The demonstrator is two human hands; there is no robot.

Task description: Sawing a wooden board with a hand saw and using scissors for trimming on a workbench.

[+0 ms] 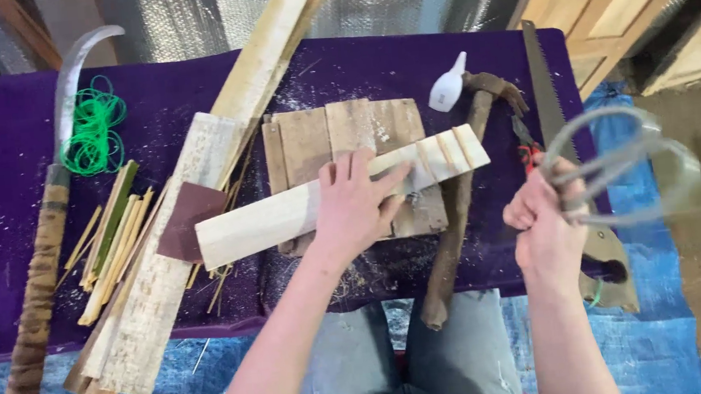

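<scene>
I see my left hand (355, 201) pressed flat, fingers spread, on a pale split bamboo slat (284, 214) that lies slantwise across a small wooden board (303, 142) on the purple-covered surface (0, 253). The slat's right end, just past my fingertips, shows three sawn notches (444, 153). My right hand (543, 222) is off to the right of the slat, well apart from it, fist closed around a blurred loop of grey wire (627, 164). A handsaw (546, 95) lies under that hand, with a white glue bottle (448, 87) and a brown curved branch (455, 230) between hands.
</scene>
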